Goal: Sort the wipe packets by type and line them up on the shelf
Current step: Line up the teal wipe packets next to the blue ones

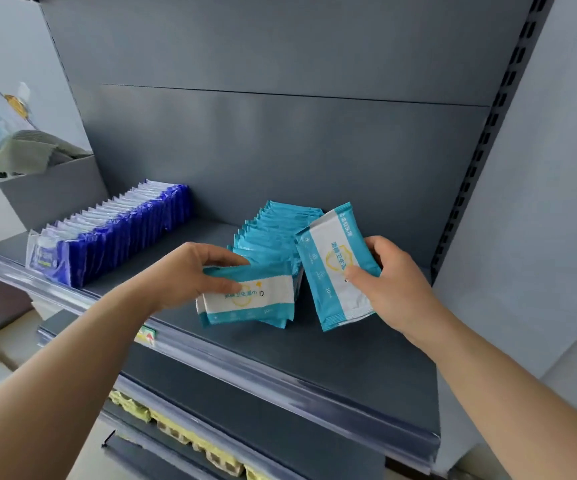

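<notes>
Packets of the teal type are gripped in both hands. One teal packet is pinched by the right hand, with the thumb pressed on its printed face and the fingers curled round its right edge. It is held tilted, just off the shelf and just beside the teal row. The front packets of that row are pinched at their upper left corner by the left hand, thumb on the face and fingers behind.

Outward from the hands, sorting is judged to be mostly done, since two types are seen and each is gathered in its own line. The blue row is stood upright and packed tight from the shelf's front lip to the back panel at the left. The teal row is set well apart from it, near the middle, but is fanned and slumped at the front.

What is judged to be left is for the held packet to be added and the teal row to be squared up. No loose packets are seen on the shelf. A box at the far left is filled with something pale; whether more wipes are kept there cannot be told.
</notes>
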Tool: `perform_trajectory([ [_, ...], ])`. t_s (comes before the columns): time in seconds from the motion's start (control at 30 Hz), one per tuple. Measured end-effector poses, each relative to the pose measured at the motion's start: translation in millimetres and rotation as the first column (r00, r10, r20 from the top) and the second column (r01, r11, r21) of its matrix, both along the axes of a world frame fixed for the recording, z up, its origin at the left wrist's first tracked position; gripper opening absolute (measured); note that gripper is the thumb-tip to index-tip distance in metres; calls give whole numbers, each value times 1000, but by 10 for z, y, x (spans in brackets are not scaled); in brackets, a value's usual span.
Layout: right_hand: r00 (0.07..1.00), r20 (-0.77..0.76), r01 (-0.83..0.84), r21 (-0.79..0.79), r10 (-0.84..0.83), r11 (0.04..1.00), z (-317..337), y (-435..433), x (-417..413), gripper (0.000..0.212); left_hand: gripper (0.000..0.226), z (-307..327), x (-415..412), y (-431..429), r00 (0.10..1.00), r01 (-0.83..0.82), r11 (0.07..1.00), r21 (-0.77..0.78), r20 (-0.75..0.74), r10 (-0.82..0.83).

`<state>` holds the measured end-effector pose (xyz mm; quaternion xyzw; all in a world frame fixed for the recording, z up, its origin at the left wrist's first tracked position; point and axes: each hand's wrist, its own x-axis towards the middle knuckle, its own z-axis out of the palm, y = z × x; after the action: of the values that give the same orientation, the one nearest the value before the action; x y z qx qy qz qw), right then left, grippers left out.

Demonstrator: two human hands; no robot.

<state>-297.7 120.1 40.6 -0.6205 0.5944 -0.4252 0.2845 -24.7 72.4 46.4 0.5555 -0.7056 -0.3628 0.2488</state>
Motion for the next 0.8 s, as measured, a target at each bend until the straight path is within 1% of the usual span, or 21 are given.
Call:
perform_trajectory([
  [0.1, 1000, -2, 25, 7, -25, 1000, 8, -37, 80, 19, 42, -72, 45, -210, 986, 75, 997, -15, 152, -72],
  [0.17, 999, 0, 43, 15, -43, 999, 6, -40, 150, 17, 45, -166, 73, -304, 979, 91, 994, -53, 186, -80],
  [0.27, 995, 5, 98, 15, -98, 995, -15, -13, 277, 17, 54, -310, 126, -347, 985, 66, 987, -147, 165, -42],
  [0.37, 988, 21, 154, 33, -155, 987, -47, 38, 420, 17, 71, -423, 224, -323, 987, 75, 977, -201, 151, -45],
  [0.43, 979, 31, 198, 49, -199, 979, -78, 80, 509, 17, 83, -491, 314, -318, 988, 100, 979, -177, 137, -76],
  [0.5, 966, 51, 252, 51, -254, 966, -119, 120, 583, 19, 90, -539, 396, -323, 988, 128, 982, -140, 105, -114],
  [0.6, 943, 86, 317, 69, -323, 946, -191, 185, 688, 20, 87, -573, 466, -337, 987, 159, 979, -127, 26, -157],
  [0.67, 929, 114, 345, 86, -353, 935, -252, 227, 764, 20, 84, -578, 477, -353, 984, 177, 978, -114, 2, -178],
  [0.73, 918, 108, 372, 106, -382, 922, -305, 260, 827, 20, 77, -573, 477, -382, 982, 180, 981, -76, -43, -184],
  [0.8, 895, 78, 430, 106, -439, 897, -342, 274, 842, 20, 66, -558, 486, -425, 980, 174, 984, -40, -86, -177],
])
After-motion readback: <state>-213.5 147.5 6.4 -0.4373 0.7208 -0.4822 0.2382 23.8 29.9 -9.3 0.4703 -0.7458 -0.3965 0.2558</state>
